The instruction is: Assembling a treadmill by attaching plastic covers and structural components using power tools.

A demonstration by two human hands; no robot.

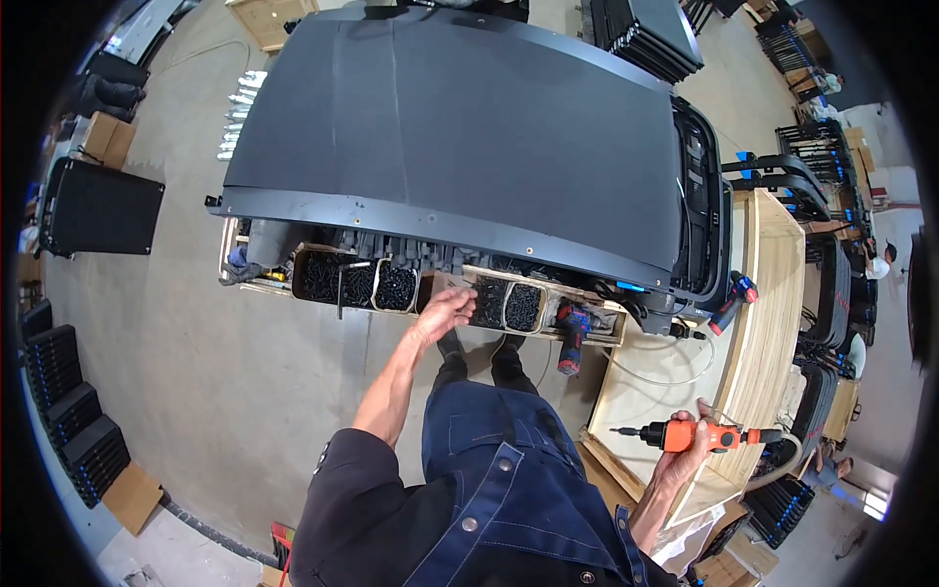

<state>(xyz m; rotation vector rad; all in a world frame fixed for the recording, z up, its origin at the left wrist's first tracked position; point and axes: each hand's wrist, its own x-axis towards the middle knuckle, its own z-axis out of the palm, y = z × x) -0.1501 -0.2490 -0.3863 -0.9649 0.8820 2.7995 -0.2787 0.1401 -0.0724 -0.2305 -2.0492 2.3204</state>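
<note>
My right hand is wrapped around an orange and black electric screwdriver, its bit pointing left and a cable leaving its rear end. My left hand hovers at the row of parts bins, fingers drawn together in a pinch; whatever lies between the fingertips is too small to tell. Beside that hand sit a bin of black screws on its left and another bin of small black fasteners on its right. Above the bins runs the metal edge rail of a large dark panel.
A red and black cordless drill hangs at the bins' right end. Another cordless tool rests near the open wooden crate on my right. Stacked black parts line the left side, near a dark upright panel. Other people work at far right.
</note>
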